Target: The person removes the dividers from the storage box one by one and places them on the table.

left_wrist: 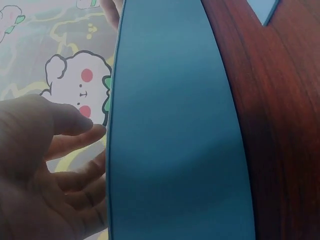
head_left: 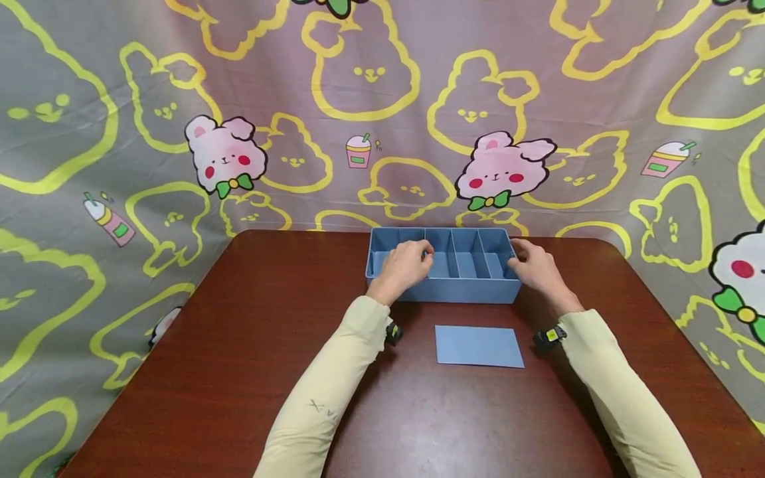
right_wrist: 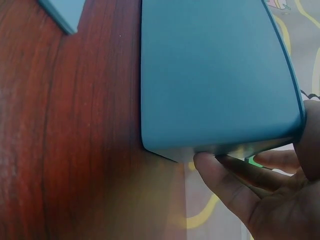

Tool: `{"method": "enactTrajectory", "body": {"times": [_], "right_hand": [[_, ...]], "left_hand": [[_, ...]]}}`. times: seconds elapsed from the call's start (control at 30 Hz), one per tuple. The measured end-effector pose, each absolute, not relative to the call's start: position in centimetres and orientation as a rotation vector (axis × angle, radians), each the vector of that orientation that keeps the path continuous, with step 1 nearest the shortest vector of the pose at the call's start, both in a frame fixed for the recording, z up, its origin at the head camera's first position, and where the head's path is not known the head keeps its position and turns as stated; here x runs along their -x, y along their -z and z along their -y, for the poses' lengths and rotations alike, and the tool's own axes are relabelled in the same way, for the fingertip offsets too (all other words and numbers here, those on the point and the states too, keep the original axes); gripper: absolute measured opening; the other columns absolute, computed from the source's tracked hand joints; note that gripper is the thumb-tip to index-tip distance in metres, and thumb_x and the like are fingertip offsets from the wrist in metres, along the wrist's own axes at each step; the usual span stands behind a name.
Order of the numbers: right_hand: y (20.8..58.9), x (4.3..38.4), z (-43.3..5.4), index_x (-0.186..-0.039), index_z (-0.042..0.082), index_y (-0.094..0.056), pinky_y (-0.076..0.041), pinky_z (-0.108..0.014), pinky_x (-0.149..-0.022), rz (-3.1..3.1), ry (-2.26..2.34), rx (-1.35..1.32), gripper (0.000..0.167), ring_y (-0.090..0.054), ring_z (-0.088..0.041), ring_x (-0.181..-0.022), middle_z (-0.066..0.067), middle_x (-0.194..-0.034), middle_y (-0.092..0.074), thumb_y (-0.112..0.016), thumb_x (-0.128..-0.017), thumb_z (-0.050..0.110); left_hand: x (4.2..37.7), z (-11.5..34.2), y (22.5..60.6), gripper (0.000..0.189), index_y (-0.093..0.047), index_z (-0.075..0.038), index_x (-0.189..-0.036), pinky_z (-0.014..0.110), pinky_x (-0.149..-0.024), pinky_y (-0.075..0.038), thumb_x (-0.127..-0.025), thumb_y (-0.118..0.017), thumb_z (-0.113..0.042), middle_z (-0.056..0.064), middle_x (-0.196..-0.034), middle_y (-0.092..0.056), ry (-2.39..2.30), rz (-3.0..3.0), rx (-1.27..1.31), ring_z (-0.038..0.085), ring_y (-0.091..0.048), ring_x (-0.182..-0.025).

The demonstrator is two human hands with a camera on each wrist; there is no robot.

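Note:
A blue box (head_left: 442, 290) with several upright dividers inside stands on the table. My left hand (head_left: 402, 267) is over its left half, with loosely curled fingers close to a divider (head_left: 439, 253). In the left wrist view, that hand (left_wrist: 55, 165) lies beyond the box's long front wall (left_wrist: 170, 110), which hides some fingertips; nothing shows between thumb and forefinger. At the right end, my right hand (head_left: 536, 267) grips the box's end wall. The right wrist view shows fingers (right_wrist: 227, 187) against the outside of that wall and the thumb at the rim.
A flat blue rectangular panel (head_left: 478, 346) lies on the dark red-brown table (head_left: 287, 358) in front of the box, between the forearms. A patterned curtain (head_left: 287, 93) hangs behind the table and along its sides.

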State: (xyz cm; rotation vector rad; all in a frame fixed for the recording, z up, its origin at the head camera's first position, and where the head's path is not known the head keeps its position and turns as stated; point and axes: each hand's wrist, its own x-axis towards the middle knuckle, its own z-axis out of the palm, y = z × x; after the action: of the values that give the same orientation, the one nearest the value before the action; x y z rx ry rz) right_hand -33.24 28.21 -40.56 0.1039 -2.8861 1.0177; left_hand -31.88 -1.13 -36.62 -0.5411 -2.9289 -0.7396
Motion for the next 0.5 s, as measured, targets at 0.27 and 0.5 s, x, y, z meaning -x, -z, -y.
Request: {"method": "enactTrajectory", "body": {"times": [0.27, 0.5], "right_hand": [[40.6, 33.2, -28.1, -0.150, 0.004, -0.037, -0.042, -0.033, -0.065, 2.879, -1.023, -0.099, 0.056, -0.059, -0.034, -0.091, -0.033, -0.137, -0.051, -0.048, -0.096, 0.018], [40.6, 33.1, -28.4, -0.150, 0.004, -0.036, -0.043, -0.033, -0.063, 2.883, -1.036, -0.088, 0.056, -0.060, -0.033, -0.085, -0.033, -0.137, -0.051, -0.048, -0.096, 0.018]], "left_hand": [[32.3, 0.7, 36.7, 0.033, -0.060, -0.016, -0.129, 0.029, -0.055, -0.043, -0.101, -0.050, -0.033, -0.001, -0.088, -0.065, 0.694, 2.973, 0.487, 0.015, -0.057, -0.062], [32.5, -0.2, 36.9, 0.052, -0.047, -0.013, -0.143, 0.032, -0.053, -0.042, -0.099, -0.054, -0.040, 0.004, -0.082, -0.067, 0.706, 3.025, 0.338, 0.019, -0.057, -0.057]]}}
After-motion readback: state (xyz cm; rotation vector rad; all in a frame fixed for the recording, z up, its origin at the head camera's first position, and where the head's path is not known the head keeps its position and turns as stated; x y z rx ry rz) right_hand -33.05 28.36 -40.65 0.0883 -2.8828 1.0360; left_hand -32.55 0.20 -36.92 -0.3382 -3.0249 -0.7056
